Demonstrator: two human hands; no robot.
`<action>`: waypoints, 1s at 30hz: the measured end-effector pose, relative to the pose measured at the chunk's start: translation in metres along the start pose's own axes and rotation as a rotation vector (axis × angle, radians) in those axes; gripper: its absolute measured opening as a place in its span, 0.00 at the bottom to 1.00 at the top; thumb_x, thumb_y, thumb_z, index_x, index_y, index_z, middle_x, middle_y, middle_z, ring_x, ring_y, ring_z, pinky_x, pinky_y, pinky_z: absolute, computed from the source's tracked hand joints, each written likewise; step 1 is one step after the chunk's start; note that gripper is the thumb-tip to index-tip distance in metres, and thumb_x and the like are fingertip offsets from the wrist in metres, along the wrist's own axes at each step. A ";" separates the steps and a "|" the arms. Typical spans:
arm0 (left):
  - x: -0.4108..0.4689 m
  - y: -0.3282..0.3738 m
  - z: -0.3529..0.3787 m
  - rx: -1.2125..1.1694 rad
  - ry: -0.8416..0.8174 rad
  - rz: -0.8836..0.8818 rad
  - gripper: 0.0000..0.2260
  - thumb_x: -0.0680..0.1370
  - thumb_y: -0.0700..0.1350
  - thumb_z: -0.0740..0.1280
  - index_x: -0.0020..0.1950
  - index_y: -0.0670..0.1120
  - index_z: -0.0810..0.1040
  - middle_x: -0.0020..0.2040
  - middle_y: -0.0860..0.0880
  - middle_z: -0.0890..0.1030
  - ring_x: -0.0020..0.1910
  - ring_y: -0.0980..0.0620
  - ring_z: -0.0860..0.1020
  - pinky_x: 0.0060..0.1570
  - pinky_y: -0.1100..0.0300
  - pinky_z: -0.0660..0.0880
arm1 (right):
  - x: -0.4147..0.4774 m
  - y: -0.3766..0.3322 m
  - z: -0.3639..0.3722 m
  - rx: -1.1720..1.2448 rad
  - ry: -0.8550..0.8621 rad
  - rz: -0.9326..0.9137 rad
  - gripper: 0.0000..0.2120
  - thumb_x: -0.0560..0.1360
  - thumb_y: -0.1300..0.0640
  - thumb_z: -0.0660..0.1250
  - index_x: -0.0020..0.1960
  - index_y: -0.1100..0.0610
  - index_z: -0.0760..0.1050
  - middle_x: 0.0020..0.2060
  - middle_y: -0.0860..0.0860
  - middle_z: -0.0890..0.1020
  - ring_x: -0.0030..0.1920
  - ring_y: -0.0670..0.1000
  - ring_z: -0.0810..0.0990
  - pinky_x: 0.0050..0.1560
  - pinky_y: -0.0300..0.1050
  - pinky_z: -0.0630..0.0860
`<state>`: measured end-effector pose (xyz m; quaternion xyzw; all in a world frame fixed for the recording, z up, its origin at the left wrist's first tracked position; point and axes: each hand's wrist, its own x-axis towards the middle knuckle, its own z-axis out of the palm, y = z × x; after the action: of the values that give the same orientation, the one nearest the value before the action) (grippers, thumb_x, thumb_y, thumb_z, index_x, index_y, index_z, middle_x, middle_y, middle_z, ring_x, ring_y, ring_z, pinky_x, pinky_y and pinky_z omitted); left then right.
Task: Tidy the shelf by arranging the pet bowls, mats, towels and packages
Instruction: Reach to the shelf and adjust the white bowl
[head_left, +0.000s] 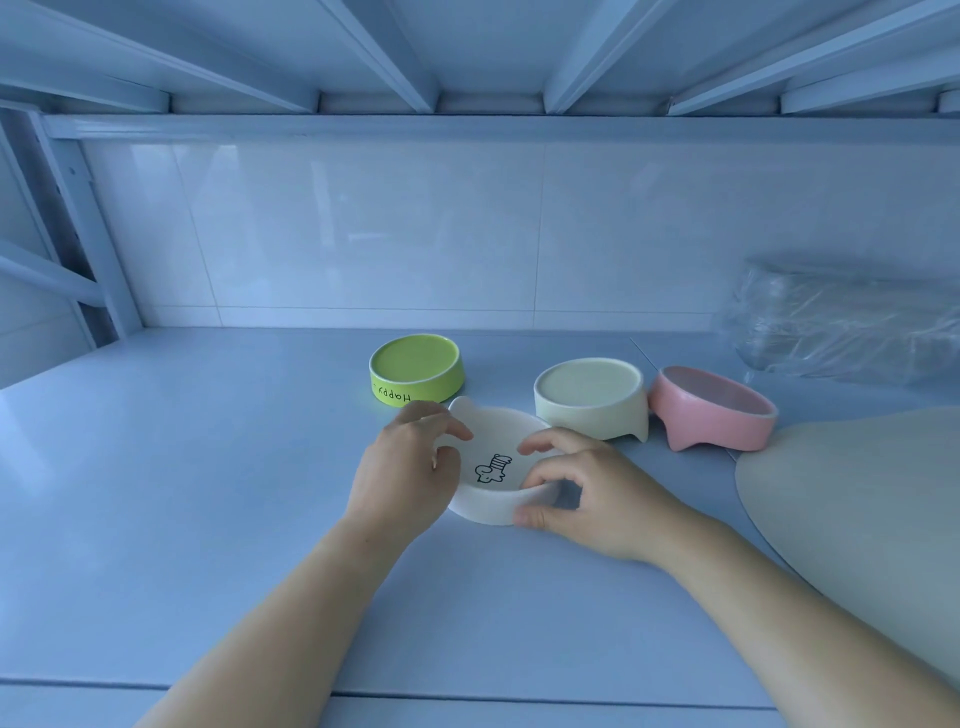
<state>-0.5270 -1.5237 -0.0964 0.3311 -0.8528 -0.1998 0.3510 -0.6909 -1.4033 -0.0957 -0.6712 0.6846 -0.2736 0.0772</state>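
- Pale blue shelf board (208, 493) filled most of the head view, smooth and matte, with a seam running across it near the bottom edge.
- Behind it was a glossy white tiled wall (363, 234), and overhead the ribbed underside of the next shelf up (493, 47). A metal upright (78, 234) with a diagonal brace stood at the far left.
- White bowl (485, 506) sat on the board about mid-frame. It had little ear bumps on the far rim and a small black cartoon animal (493, 467) drawn inside.
- Left hand (405, 473) was wrapped round the bowl's left side, with its fingers curled over the rim.
- Right hand (587, 499) had the near right edge, thumb against the outer wall and fingers bent over the rim into the bowl, so both hands had hold of it.
- Green bowl (415, 370) was just behind the white one, upside down going by the flipped "Happy" lettering.
- Cream bowl (592, 397) and pink bowl (711, 415) were to the right, both on little feet and nearly touching each other. I couldn't tell if they actually did.
- A pale rounded mat (857, 519) lay flat along the right side, its edge close to the pink bowl.
- A clear plastic-wrapped package (841, 327) sat at the back right against the wall, and its contents weren't readable.
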 end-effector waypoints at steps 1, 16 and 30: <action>0.000 -0.001 -0.002 -0.001 -0.024 0.009 0.09 0.74 0.42 0.62 0.46 0.54 0.80 0.54 0.58 0.76 0.36 0.58 0.73 0.37 0.60 0.70 | 0.000 0.001 -0.001 -0.003 0.011 -0.003 0.08 0.70 0.45 0.71 0.44 0.48 0.80 0.62 0.41 0.70 0.63 0.39 0.66 0.59 0.36 0.65; -0.006 0.001 -0.003 0.245 -0.137 0.258 0.15 0.67 0.63 0.67 0.45 0.54 0.78 0.44 0.58 0.77 0.46 0.55 0.72 0.48 0.60 0.70 | 0.003 0.008 -0.005 -0.051 0.195 -0.079 0.12 0.71 0.52 0.71 0.54 0.50 0.80 0.54 0.40 0.76 0.57 0.39 0.70 0.55 0.22 0.60; -0.014 0.015 0.006 0.345 -0.134 0.147 0.21 0.66 0.66 0.66 0.49 0.52 0.79 0.45 0.56 0.78 0.46 0.52 0.72 0.45 0.59 0.69 | -0.003 0.012 -0.017 -0.029 0.107 -0.095 0.12 0.72 0.48 0.69 0.53 0.49 0.79 0.55 0.42 0.76 0.57 0.41 0.71 0.57 0.39 0.70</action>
<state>-0.5300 -1.5026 -0.0983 0.3090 -0.9178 -0.0461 0.2450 -0.7096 -1.3966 -0.0877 -0.6884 0.6589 -0.3028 0.0176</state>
